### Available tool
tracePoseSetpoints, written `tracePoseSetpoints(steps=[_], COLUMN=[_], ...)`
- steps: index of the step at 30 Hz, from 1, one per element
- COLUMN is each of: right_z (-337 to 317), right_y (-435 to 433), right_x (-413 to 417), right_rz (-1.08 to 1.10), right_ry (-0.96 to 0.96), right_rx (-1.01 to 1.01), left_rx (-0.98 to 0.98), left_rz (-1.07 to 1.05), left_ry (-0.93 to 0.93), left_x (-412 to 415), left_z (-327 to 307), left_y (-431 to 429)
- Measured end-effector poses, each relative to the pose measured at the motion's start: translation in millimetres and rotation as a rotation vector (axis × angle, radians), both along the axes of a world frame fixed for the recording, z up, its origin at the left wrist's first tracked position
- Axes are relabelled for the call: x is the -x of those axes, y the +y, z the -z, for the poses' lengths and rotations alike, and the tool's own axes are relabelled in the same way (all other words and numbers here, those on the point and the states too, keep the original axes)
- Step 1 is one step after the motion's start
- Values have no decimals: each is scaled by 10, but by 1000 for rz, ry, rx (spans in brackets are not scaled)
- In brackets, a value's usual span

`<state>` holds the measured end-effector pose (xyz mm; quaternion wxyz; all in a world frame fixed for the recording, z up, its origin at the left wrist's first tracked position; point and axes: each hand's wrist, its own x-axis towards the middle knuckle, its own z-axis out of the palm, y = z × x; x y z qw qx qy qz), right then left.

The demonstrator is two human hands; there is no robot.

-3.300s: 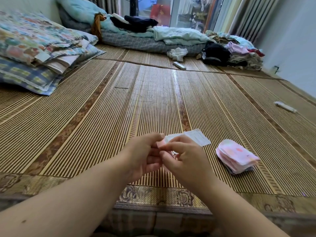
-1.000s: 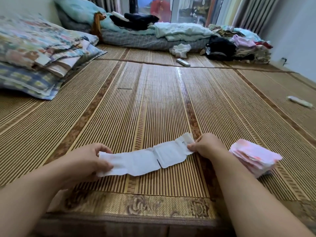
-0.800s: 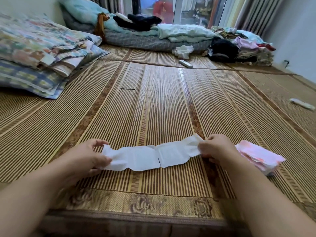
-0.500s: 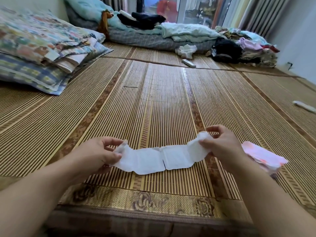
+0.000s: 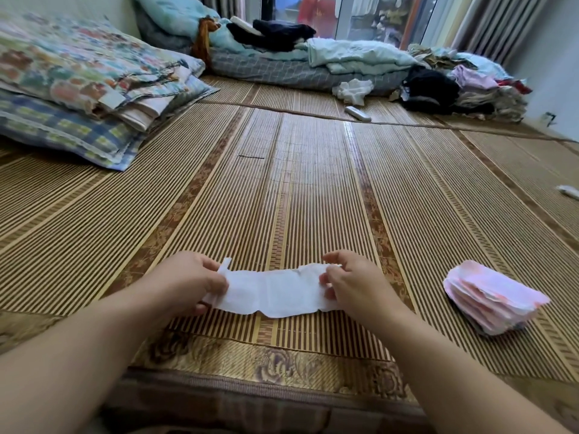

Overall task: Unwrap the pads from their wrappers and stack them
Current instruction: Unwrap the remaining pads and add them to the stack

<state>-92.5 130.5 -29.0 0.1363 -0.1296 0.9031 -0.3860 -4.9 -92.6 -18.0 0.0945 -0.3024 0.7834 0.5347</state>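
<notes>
A white pad (image 5: 275, 292) is stretched out flat between my hands, just above the bamboo mat (image 5: 313, 198) near its front edge. My left hand (image 5: 191, 281) pinches the pad's left end, where a small white tab sticks up. My right hand (image 5: 351, 283) grips the pad's right end with fingers curled over it. A stack of pink wrapped pads (image 5: 492, 300) lies on the mat to the right of my right hand, apart from it.
Folded floral and checked bedding (image 5: 78, 89) lies at the left. Quilts and clothes (image 5: 344, 61) are heaped along the far side. A white remote (image 5: 357, 113) lies near them, and a small white object (image 5: 568, 192) sits at the right edge.
The folded pad was opened out full length between my hands. Since half a second ago my hands have come closer together along it and the view shifted left.
</notes>
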Motion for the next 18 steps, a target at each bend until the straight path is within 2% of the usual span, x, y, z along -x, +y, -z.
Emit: tracePoseSetpoints(steps=[9,18], right_z=[107,95], right_y=[116,249], right_x=[80,142], right_rz=[-52,-31], right_ry=[226,219], right_rx=[-347,-376], left_rx=[-9,-49], left_rz=[-15,19], left_ry=[26,80], left_x=[17,197], left_z=[-109,-194], left_y=[108,441])
